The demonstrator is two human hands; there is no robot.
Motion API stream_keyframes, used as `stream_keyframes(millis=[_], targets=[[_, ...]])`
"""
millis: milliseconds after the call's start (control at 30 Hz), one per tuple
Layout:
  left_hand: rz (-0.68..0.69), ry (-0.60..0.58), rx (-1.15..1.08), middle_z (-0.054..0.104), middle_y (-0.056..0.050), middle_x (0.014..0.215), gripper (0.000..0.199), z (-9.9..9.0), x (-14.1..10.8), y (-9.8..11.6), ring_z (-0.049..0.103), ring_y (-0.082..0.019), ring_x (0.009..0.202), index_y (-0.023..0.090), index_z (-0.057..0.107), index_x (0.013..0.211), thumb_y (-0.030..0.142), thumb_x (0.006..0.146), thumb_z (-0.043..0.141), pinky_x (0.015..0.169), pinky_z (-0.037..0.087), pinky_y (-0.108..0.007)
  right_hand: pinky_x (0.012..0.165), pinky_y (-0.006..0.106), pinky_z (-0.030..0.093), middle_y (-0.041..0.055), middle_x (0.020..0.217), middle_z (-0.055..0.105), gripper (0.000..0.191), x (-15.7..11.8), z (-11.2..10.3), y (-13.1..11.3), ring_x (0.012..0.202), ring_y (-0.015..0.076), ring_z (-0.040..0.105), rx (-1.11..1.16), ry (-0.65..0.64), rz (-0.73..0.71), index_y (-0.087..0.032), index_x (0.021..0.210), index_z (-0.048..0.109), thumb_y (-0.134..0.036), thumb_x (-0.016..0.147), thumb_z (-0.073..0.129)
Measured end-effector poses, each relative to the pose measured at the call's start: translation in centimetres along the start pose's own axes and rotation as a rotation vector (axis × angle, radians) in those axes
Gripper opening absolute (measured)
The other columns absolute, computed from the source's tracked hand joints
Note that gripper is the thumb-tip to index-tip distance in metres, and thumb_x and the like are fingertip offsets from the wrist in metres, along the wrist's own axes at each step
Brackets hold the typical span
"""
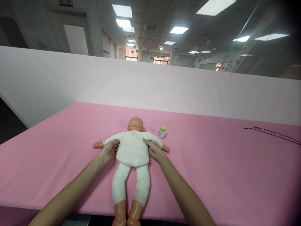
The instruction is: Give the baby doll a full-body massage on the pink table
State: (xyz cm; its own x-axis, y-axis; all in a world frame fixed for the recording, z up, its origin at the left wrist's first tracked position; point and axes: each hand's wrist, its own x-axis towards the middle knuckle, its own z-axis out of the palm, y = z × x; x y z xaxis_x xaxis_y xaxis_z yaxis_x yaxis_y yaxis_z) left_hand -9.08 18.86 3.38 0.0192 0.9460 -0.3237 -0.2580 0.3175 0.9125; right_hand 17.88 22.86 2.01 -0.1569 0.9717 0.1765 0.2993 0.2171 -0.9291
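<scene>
A baby doll [133, 149] with a white cloth body lies stretched out on a pink-covered table, its bald head away from me and no face showing. Its arms spread sideways, and its brown feet reach the near edge. My left hand [111, 149] grips the left side of the torso below the armpit, some fingertips hidden by the body. On the right side, my right hand [154, 149] holds the torso the same way, thumb on the shirt. A small jar [161, 132] with a green lid stands just beyond the doll's right-hand arm.
The pink tabletop [211, 163] extends widely to both sides. Thin dark cords [272, 131] lie at the far right. A low white partition [150, 84] runs along the back, with a glass-walled room and ceiling lights beyond.
</scene>
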Motion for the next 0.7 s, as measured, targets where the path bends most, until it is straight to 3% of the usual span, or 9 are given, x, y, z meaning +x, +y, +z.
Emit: stream_keyframes(millis=[100,167,233,300,400,500,600,700], targets=[[0.158,-0.037,0.328,0.076,-0.008,0.096,0.024,-0.9,-2.1,0.7,0.065,-0.035,0.115,0.021,0.075,0.085,0.044,0.082,0.070,0.100,0.052,-0.043,0.079,0.039,0.058,0.0083,0.077,0.075,0.041,-1.1,-0.9,-1.0,0.084,0.0275,0.071,-0.141,-0.024,0.086,-0.017,0.088,0.076,-0.056,0.089,0.062],[0.319,0.076,0.534,0.076,-0.007,0.097,0.024,-0.7,-2.5,1.0,0.064,-0.037,0.115,0.022,0.076,0.084,0.044,0.082,0.070,0.106,0.046,-0.048,0.082,0.043,0.056,0.0084,0.077,0.075,0.039,-1.4,-0.9,-1.9,0.084,0.0292,0.070,-0.306,0.095,0.055,-0.019,0.083,0.075,-0.052,0.092,0.057],[0.501,0.175,0.655,0.075,-0.008,0.112,0.028,0.0,-1.9,1.1,0.062,-0.037,0.119,0.022,0.077,0.100,0.044,0.086,0.067,0.111,0.041,-0.049,0.095,0.046,0.052,0.0107,0.097,0.077,0.037,-1.4,-0.3,-2.6,0.101,0.0313,0.069,-0.427,0.189,-0.084,-0.020,0.094,0.076,-0.047,0.096,0.051],[0.639,0.135,0.691,0.065,-0.008,0.138,0.041,0.6,-0.6,0.9,0.052,-0.034,0.135,0.024,0.070,0.123,0.045,0.089,0.066,0.120,0.031,-0.046,0.112,0.050,0.041,0.0122,0.132,0.068,0.041,-1.1,0.5,-2.6,0.129,0.0328,0.057,-0.487,0.148,-0.218,-0.021,0.120,0.071,-0.048,0.097,0.050],[0.624,-0.024,0.718,0.047,-0.007,0.158,0.057,0.5,1.5,-0.1,0.030,-0.029,0.152,0.024,0.059,0.140,0.049,0.090,0.066,0.127,0.011,-0.041,0.124,0.053,0.024,0.0098,0.160,0.043,0.061,-0.5,0.7,-0.9,0.152,0.0309,0.031,-0.528,-0.019,-0.241,-0.021,0.150,0.049,-0.055,0.100,0.047],[0.585,-0.113,0.777,0.042,-0.006,0.161,0.058,-1.2,2.7,-1.1,0.028,-0.024,0.153,0.024,0.053,0.147,0.052,0.095,0.057,0.127,0.004,-0.040,0.124,0.053,0.026,0.0107,0.160,0.042,0.059,-0.2,-0.8,2.2,0.151,0.0290,0.034,-0.609,-0.089,-0.248,-0.021,0.155,0.042,-0.051,0.104,0.037],[0.641,-0.158,0.838,0.041,-0.005,0.161,0.058,-3.2,3.0,-1.7,0.030,-0.022,0.152,0.025,0.050,0.150,0.052,0.098,0.052,0.127,0.005,-0.039,0.122,0.056,0.029,0.0146,0.157,0.046,0.054,-0.5,-3.1,4.7,0.148,0.0320,0.039,-0.773,-0.069,-0.339,-0.018,0.153,0.045,-0.042,0.104,0.040],[0.689,-0.211,0.888,0.045,-0.006,0.159,0.058,-4.4,3.0,-1.5,0.035,-0.024,0.150,0.024,0.052,0.148,0.052,0.097,0.052,0.127,0.010,-0.039,0.121,0.057,0.032,0.0155,0.157,0.045,0.052,-1.2,-5.0,5.7,0.148,0.0333,0.038,-0.870,-0.077,-0.392,-0.017,0.152,0.046,-0.037,0.104,0.041]])
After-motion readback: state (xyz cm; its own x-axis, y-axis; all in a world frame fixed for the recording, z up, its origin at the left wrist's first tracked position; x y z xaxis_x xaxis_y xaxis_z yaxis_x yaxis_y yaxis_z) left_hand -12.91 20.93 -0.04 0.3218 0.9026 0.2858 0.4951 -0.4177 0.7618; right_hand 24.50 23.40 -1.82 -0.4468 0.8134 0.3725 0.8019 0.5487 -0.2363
